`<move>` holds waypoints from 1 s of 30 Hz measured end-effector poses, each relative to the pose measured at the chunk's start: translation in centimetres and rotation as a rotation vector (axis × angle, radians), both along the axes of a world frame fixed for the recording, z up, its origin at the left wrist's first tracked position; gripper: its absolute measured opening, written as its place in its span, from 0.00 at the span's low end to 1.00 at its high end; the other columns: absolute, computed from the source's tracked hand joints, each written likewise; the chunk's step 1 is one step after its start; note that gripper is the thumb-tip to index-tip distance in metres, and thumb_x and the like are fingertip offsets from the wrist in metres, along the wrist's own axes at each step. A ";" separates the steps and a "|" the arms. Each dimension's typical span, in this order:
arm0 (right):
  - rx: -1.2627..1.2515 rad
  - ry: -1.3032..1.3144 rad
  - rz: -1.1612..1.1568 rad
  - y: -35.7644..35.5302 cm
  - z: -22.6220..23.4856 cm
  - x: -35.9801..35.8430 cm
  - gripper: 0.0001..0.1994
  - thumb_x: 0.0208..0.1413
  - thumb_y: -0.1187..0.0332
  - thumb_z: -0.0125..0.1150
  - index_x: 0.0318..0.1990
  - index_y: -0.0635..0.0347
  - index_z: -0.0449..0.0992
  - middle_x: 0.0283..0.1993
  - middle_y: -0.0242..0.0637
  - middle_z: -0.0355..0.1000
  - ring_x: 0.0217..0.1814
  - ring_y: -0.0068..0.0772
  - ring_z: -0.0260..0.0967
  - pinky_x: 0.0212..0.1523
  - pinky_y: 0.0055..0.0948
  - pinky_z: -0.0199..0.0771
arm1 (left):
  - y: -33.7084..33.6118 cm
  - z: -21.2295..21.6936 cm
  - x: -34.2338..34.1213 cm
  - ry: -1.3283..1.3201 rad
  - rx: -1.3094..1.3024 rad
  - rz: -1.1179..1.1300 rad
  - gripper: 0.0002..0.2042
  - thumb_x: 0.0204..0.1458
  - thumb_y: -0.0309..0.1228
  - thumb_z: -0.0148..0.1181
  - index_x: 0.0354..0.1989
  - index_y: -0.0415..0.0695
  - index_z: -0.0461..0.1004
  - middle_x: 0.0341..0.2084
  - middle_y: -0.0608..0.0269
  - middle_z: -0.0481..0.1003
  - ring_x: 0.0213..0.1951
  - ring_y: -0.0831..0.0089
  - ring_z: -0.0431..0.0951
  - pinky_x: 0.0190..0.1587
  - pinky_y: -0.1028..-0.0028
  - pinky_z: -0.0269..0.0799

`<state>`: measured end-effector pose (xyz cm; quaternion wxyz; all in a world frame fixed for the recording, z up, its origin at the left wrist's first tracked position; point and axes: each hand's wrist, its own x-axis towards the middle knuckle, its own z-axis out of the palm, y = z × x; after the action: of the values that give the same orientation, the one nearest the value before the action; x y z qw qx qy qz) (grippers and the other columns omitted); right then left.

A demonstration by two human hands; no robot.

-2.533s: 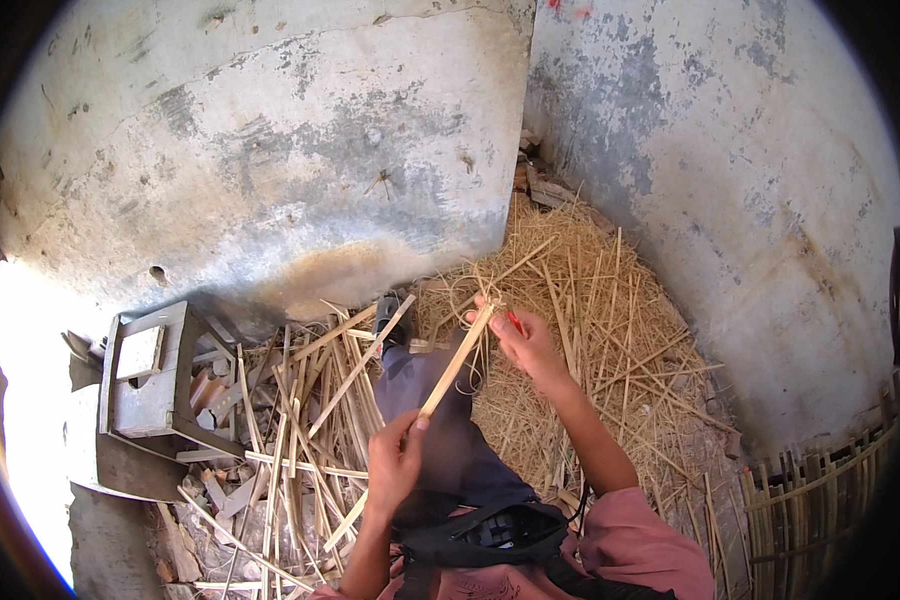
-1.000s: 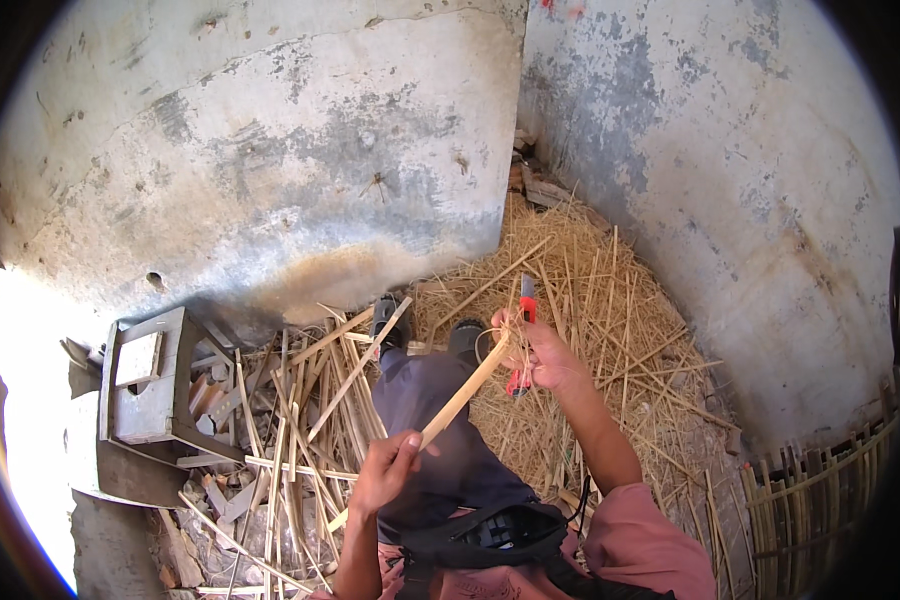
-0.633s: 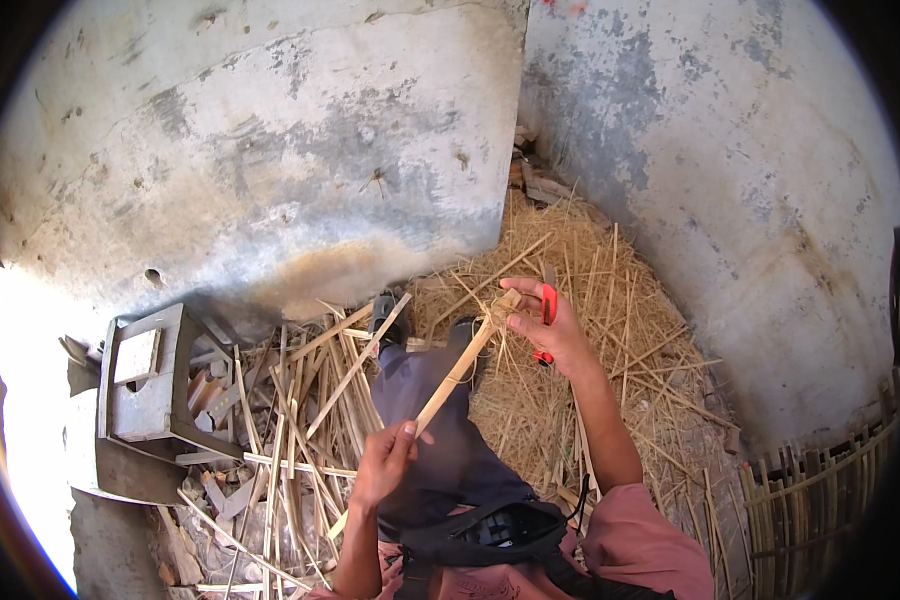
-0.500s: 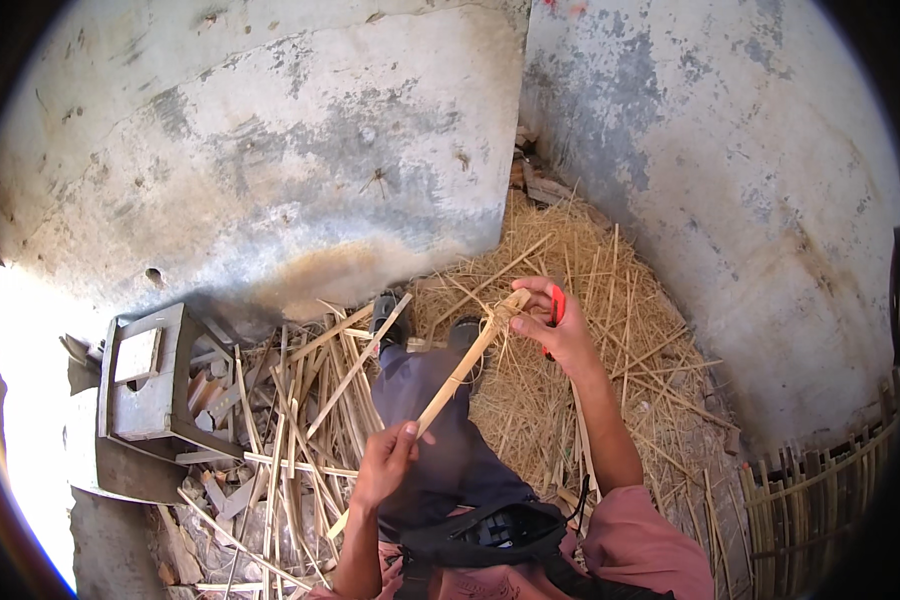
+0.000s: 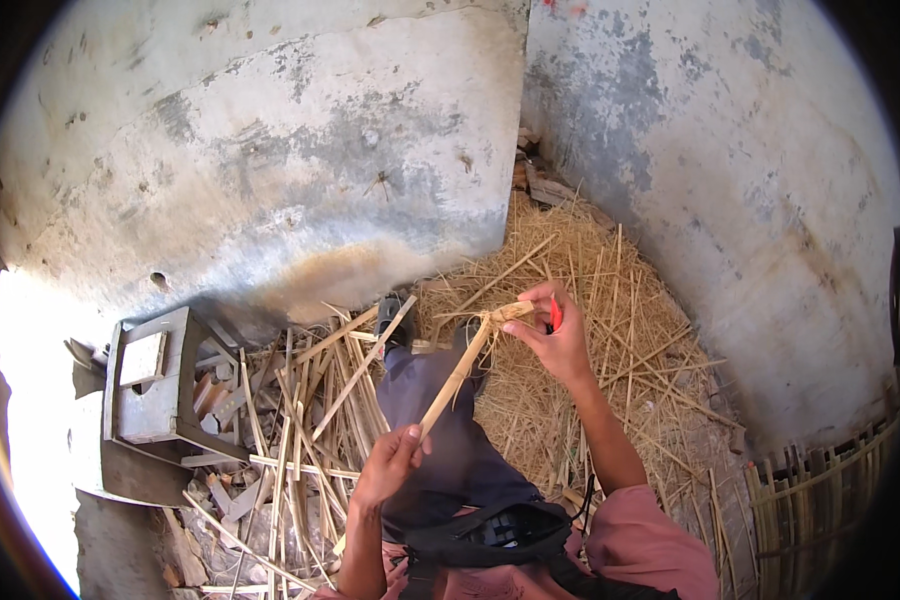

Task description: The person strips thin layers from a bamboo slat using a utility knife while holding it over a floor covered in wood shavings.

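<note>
My left hand [image 5: 388,465] grips the near end of a long pale bamboo strip [image 5: 460,372] that slants up to the right. My right hand [image 5: 558,335] is closed on a red-handled tool [image 5: 555,315] and meets the strip's far tip, where thin fibres fray off. My legs in dark trousers [image 5: 440,440] stretch out under the strip.
Several split bamboo strips [image 5: 310,400] lie heaped at my left. Straw-like shavings [image 5: 590,290] cover the floor at the right, up to two stained plaster walls. A small grey wooden stool [image 5: 150,385] lies on its side at the left. A woven bamboo piece [image 5: 820,500] stands at the lower right.
The strip stayed slanted between my hands. My right hand with the red tool shifted slightly along the strip's far tip; my left hand held its grip.
</note>
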<state>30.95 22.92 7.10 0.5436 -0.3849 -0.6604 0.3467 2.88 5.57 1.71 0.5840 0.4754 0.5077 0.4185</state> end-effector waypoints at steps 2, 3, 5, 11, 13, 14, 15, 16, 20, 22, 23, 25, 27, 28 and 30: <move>-0.085 -0.032 0.035 -0.3 1.0 0.2 0.17 0.55 0.70 0.81 0.48 0.56 0.77 0.34 0.20 0.72 0.26 0.08 0.54 0.27 0.17 0.55 | -0.1 -0.1 -0.2 0.086 0.038 0.026 0.22 0.78 0.41 0.47 0.33 0.39 0.76 0.18 0.72 0.66 0.23 0.81 0.64 0.27 0.73 0.61; -0.130 -0.051 0.053 -0.4 1.4 0.4 0.16 0.57 0.69 0.80 0.47 0.56 0.77 0.34 0.21 0.73 0.26 0.08 0.55 0.27 0.17 0.56 | -0.2 0.0 -0.1 0.180 0.094 0.048 0.22 0.78 0.40 0.47 0.33 0.39 0.76 0.18 0.70 0.67 0.22 0.80 0.65 0.27 0.72 0.62; -0.114 -0.054 0.115 1.0 0.6 1.3 0.12 0.60 0.67 0.77 0.46 0.57 0.78 0.36 0.21 0.74 0.26 0.10 0.57 0.28 0.19 0.59 | -0.2 0.3 0.1 0.324 0.183 0.077 0.21 0.77 0.39 0.48 0.33 0.39 0.76 0.17 0.67 0.68 0.21 0.76 0.67 0.27 0.69 0.64; -0.043 -0.206 0.092 0.7 1.6 1.8 0.14 0.68 0.61 0.69 0.35 0.63 0.80 0.27 0.30 0.73 0.25 0.20 0.65 0.30 0.31 0.65 | -0.9 2.4 0.4 0.549 0.265 0.103 0.17 0.75 0.35 0.51 0.35 0.39 0.78 0.17 0.51 0.73 0.20 0.55 0.77 0.28 0.60 0.70; -0.046 -0.403 0.071 0.4 2.5 2.3 0.15 0.68 0.61 0.68 0.34 0.64 0.81 0.23 0.34 0.73 0.26 0.22 0.68 0.31 0.33 0.67 | -1.1 2.7 0.4 0.612 0.284 0.123 0.16 0.74 0.35 0.51 0.36 0.40 0.79 0.18 0.49 0.75 0.23 0.49 0.80 0.29 0.57 0.72; -0.065 -0.523 0.059 0.0 3.6 2.3 0.15 0.68 0.61 0.68 0.34 0.65 0.82 0.23 0.36 0.74 0.27 0.23 0.70 0.32 0.32 0.68 | -1.1 2.7 0.4 0.637 0.323 0.138 0.15 0.74 0.34 0.51 0.35 0.40 0.79 0.18 0.51 0.75 0.21 0.52 0.79 0.28 0.58 0.71; -0.084 -0.643 0.047 -0.2 4.3 2.3 0.14 0.68 0.62 0.67 0.34 0.65 0.82 0.23 0.37 0.75 0.28 0.23 0.71 0.33 0.32 0.70 | -1.2 2.7 0.3 0.662 0.362 0.151 0.15 0.74 0.32 0.52 0.35 0.39 0.78 0.17 0.52 0.74 0.20 0.56 0.78 0.27 0.60 0.70; -0.078 -0.651 0.081 -0.3 4.5 2.4 0.14 0.68 0.61 0.67 0.35 0.64 0.82 0.23 0.39 0.73 0.26 0.26 0.70 0.32 0.33 0.68 | -1.3 2.8 0.3 0.686 0.401 0.165 0.15 0.74 0.31 0.52 0.35 0.38 0.78 0.16 0.54 0.73 0.18 0.60 0.76 0.26 0.62 0.68; -0.014 -0.776 0.154 -0.8 6.1 2.4 0.18 0.69 0.56 0.65 0.35 0.64 0.80 0.22 0.45 0.69 0.24 0.38 0.67 0.30 0.39 0.63 | -1.5 4.0 0.4 0.769 0.438 0.161 0.12 0.72 0.29 0.53 0.36 0.39 0.79 0.18 0.51 0.76 0.21 0.53 0.80 0.27 0.59 0.70; 0.038 -0.805 0.156 -0.8 6.0 2.4 0.21 0.70 0.53 0.64 0.33 0.65 0.77 0.22 0.46 0.67 0.23 0.43 0.66 0.30 0.41 0.63 | -1.5 4.0 0.3 0.792 0.441 0.148 0.12 0.72 0.29 0.54 0.36 0.39 0.79 0.19 0.50 0.77 0.21 0.52 0.81 0.27 0.59 0.70; 0.065 -0.778 0.154 -0.7 5.4 2.4 0.23 0.70 0.52 0.63 0.32 0.65 0.75 0.22 0.45 0.66 0.23 0.44 0.64 0.30 0.42 0.62 | -1.5 4.0 0.2 0.776 0.441 0.148 0.12 0.72 0.29 0.54 0.36 0.38 0.79 0.18 0.50 0.77 0.21 0.52 0.81 0.27 0.59 0.71; 0.055 -0.746 0.171 -0.5 5.1 2.6 0.25 0.70 0.50 0.63 0.30 0.65 0.73 0.21 0.45 0.64 0.23 0.45 0.62 0.30 0.42 0.61 | -1.5 3.7 -0.1 0.746 0.440 0.148 0.13 0.72 0.29 0.54 0.36 0.38 0.79 0.18 0.51 0.76 0.21 0.53 0.80 0.27 0.60 0.71; -0.018 -0.737 0.210 -0.2 5.5 2.6 0.25 0.71 0.50 0.63 0.30 0.65 0.71 0.21 0.44 0.62 0.23 0.43 0.59 0.30 0.42 0.60 | -1.3 3.7 -0.4 0.705 0.406 0.135 0.13 0.73 0.30 0.54 0.35 0.37 0.79 0.18 0.51 0.76 0.20 0.57 0.80 0.27 0.62 0.70; -0.009 -0.718 0.198 -0.2 5.2 2.6 0.24 0.71 0.51 0.63 0.30 0.65 0.72 0.21 0.45 0.62 0.23 0.45 0.59 0.30 0.43 0.60 | -1.3 3.7 -0.4 0.685 0.389 0.128 0.14 0.73 0.30 0.53 0.35 0.36 0.79 0.17 0.52 0.76 0.19 0.59 0.79 0.27 0.63 0.70; 0.012 -0.680 0.174 0.1 4.0 2.3 0.22 0.70 0.53 0.63 0.32 0.64 0.75 0.20 0.46 0.62 0.23 0.48 0.58 0.30 0.44 0.59 | -1.2 4.0 -0.4 0.660 0.370 0.127 0.15 0.74 0.31 0.53 0.34 0.36 0.79 0.17 0.53 0.74 0.18 0.63 0.77 0.26 0.64 0.68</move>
<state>33.28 22.98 11.08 0.2632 -0.4174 -0.8361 0.2397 2.48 4.36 5.67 0.2663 0.6494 0.6130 0.3628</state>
